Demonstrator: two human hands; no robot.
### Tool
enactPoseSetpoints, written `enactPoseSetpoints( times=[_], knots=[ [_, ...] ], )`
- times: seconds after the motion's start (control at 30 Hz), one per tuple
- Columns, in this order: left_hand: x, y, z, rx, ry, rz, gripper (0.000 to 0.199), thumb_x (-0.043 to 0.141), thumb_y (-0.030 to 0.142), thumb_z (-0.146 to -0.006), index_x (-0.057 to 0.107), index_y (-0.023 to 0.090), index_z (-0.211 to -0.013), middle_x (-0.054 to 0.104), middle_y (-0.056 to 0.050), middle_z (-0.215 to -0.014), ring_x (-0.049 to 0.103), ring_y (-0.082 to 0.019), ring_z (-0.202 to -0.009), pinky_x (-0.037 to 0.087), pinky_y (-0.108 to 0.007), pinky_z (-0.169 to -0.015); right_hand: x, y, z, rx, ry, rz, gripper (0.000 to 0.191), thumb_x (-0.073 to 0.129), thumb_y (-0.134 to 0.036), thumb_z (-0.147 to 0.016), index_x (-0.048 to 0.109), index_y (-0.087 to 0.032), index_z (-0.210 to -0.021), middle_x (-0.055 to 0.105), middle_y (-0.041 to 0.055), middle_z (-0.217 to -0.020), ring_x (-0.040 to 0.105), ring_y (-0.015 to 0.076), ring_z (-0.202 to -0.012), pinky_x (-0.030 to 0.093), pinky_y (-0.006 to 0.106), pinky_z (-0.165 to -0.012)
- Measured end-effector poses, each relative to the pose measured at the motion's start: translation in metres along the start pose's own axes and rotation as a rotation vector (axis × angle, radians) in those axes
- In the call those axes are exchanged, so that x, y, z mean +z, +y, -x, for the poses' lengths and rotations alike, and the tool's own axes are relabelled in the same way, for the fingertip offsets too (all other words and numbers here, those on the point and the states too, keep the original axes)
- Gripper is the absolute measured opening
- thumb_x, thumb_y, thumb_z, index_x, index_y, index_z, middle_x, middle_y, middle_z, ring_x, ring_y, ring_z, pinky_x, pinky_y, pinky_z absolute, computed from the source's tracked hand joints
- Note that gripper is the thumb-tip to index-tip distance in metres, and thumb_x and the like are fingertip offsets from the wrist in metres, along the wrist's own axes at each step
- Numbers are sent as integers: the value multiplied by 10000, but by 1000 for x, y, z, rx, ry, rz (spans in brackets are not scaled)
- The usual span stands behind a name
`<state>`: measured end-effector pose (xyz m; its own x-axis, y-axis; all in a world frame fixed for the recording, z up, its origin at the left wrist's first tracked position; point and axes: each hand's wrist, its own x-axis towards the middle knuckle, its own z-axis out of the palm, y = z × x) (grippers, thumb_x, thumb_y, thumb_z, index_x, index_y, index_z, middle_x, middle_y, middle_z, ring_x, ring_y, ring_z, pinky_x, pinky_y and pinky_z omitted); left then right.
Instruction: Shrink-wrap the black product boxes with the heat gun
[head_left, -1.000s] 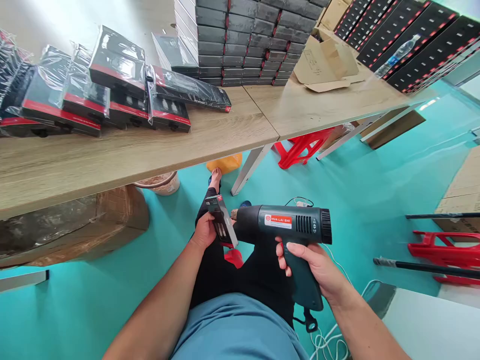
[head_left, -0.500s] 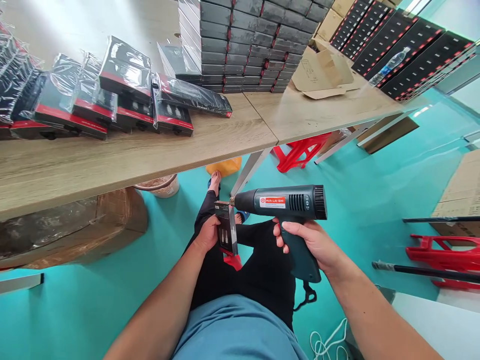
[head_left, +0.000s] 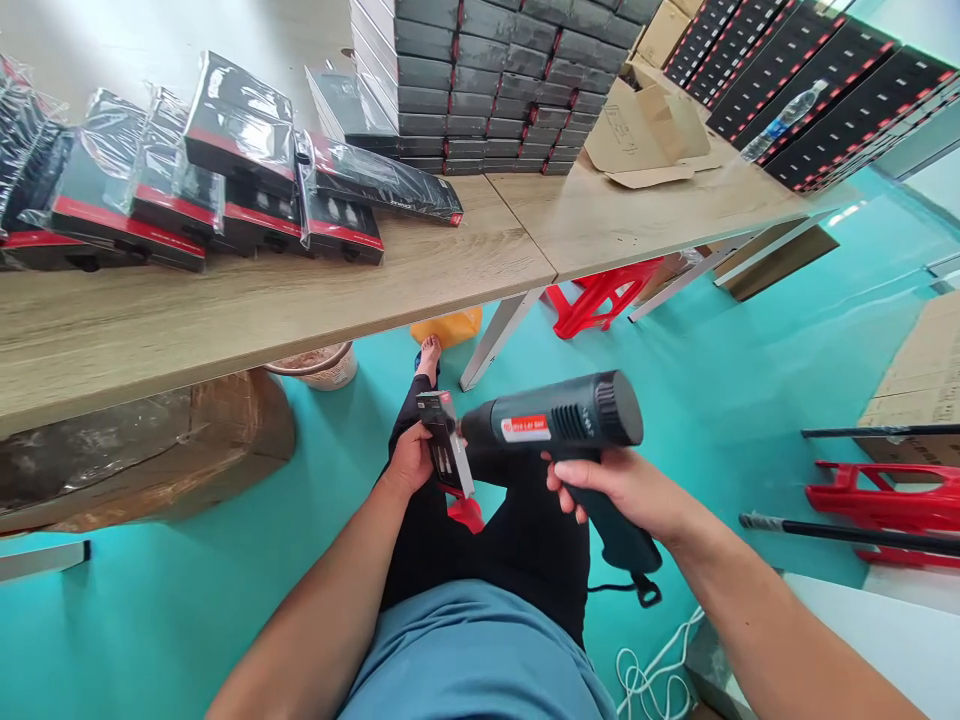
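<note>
My left hand [head_left: 411,458] grips a small black box [head_left: 445,445] by its left side, above my lap. The box stands tilted, with its pale narrow side turned to the right. Around the handle of a dark green heat gun [head_left: 555,415] my right hand [head_left: 611,485] is closed. The gun's nozzle points left and sits close to the upper right side of the box; whether they touch I cannot tell. Film-wrapped black boxes with red edges [head_left: 259,215] lie in an overlapping row on the table at the left.
The wooden table [head_left: 480,250] crosses in front of me, bearing a tall stack of boxes [head_left: 510,90] and flattened cardboard [head_left: 637,140]. Below are a bucket [head_left: 330,368], a large wrapped carton [head_left: 247,440] and a red stool [head_left: 600,300]. White cable [head_left: 645,680] lies on the floor.
The heat gun has shifted slightly left and tilted, its nozzle moving lower along the box and its rear turning toward me. The held box has tilted and moved a little left.
</note>
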<state>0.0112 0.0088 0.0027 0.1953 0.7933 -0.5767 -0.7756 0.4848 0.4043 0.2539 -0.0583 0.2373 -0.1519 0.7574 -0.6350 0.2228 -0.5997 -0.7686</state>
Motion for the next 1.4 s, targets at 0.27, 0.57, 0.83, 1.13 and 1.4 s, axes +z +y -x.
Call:
enactPoseSetpoints(
  times=[0.27, 0.57, 0.83, 1.13, 1.4],
  knots=[
    [-7, 13, 1, 38, 58, 57, 321, 567, 174, -576, 690, 159, -872, 711, -64, -752, 692, -244, -708, 588, -401, -704, -3, 49, 30, 135, -63, 109, 339, 732, -521, -793, 725, -182, -819, 687, 41, -696, 623, 200, -646, 522, 362, -646],
    [-3, 15, 2, 50, 39, 83, 313, 555, 184, -578, 685, 159, -862, 706, -76, -759, 692, -247, -720, 594, -447, -784, 7, 61, 28, 87, -1, -55, 344, 719, -518, -826, 735, -178, -882, 702, 54, -771, 621, 192, -695, 522, 337, -639],
    [-6, 22, 5, 55, 20, 140, 358, 548, 210, -610, 704, 143, -924, 725, -93, -794, 691, -259, -724, 589, -475, -805, 18, 70, 29, 76, 82, -130, 384, 754, -540, -799, 745, -174, -916, 718, 68, -845, 627, 182, -689, 528, 331, -638],
    [7, 25, 5, 200, 22, 9, 266, 711, 199, -680, 702, 164, -943, 750, -52, -892, 697, -223, -808, 562, -360, -787, 7, 73, 23, 50, 227, -331, 401, 815, -476, -759, 754, -167, -1007, 717, 60, -843, 621, 171, -674, 532, 295, -589],
    [26, 32, 15, 369, -125, -520, 327, 816, 34, -591, 749, 211, -858, 723, -25, -974, 647, -193, -923, 520, -275, -844, -18, 53, 23, 50, 222, -621, 331, 807, -383, -773, 764, -172, -1024, 706, 55, -836, 629, 153, -657, 525, 235, -533]
  ],
)
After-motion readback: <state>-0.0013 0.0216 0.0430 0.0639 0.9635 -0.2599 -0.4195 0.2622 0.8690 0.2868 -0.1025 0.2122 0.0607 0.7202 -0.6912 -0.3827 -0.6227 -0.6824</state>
